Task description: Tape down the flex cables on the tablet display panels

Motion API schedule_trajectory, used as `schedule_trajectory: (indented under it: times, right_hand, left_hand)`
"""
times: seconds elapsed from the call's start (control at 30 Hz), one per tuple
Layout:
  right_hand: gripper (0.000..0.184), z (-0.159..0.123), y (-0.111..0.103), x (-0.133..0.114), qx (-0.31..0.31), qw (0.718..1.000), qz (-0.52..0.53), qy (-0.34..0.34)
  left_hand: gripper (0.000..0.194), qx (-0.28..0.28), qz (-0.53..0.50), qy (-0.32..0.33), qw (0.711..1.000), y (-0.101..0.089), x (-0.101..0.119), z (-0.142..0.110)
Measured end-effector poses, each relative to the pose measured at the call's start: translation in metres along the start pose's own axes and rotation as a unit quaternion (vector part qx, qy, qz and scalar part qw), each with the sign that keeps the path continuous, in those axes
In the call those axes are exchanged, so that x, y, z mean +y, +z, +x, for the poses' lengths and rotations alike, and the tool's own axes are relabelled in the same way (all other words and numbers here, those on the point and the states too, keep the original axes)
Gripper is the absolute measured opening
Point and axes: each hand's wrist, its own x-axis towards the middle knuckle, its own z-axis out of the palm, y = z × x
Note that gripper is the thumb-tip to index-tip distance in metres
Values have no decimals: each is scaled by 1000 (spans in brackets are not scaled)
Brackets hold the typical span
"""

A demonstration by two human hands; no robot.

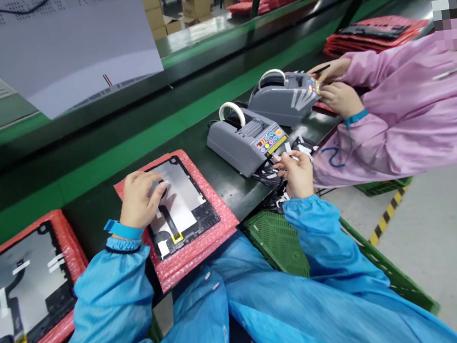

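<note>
A green basket (275, 238) sits low by the person's leg, and a sleeve hides part of it. Next to it, at the table's edge, is a black bag (278, 201) with white bits of tape on it. The gray tape machine (245, 142) holds a white roll (239, 113). The flat screen (183, 190) lies on red bubble wrap (198, 252), right under the left hand (139, 197), whose fingers are loose and bent. The right hand (296, 173) is well apart from the screen, fingertips bunched by the machine's front; I can't tell if they pinch tape.
</note>
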Motion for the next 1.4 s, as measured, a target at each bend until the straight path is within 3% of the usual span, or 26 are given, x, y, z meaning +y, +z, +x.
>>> schedule_trajectory:
  times: [0.2, 0.33, 0.43, 0.6, 0.73, 0.97, 1.27, 1.4]
  right_hand:
    - [60, 13, 3, 9, 23, 999, 17, -17]
    - [57, -3, -1, 0, 21, 990, -39, -131]
    - [50, -37, 5, -20, -81, 973, -104, -187]
    - [46, -82, 45, -46, -325, 918, -138, -180]
    - [45, -92, 75, -47, -401, 888, -152, -165]
    - [55, -81, 90, -40, -408, 900, -118, -94]
    - [53, -79, 103, -33, -433, 897, -78, -40]
    - [53, -73, 112, -25, -436, 896, -87, -28]
  left_hand:
    - [34, -27, 10, -2, 1000, 2, 5, 3]
    - [28, -39, -20, -14, 999, -1, 19, 5]
    - [27, -78, -86, -12, 993, -4, 41, 7]
    - [27, -123, -160, 27, 979, 4, 74, 16]
    - [21, -126, -173, 20, 977, 11, 75, 16]
    - [21, -122, -168, -91, 974, 8, 61, 10]
    - [20, -130, -186, -124, 966, 11, 60, 10]
    - [18, -166, -120, -184, 961, 17, 60, 13]
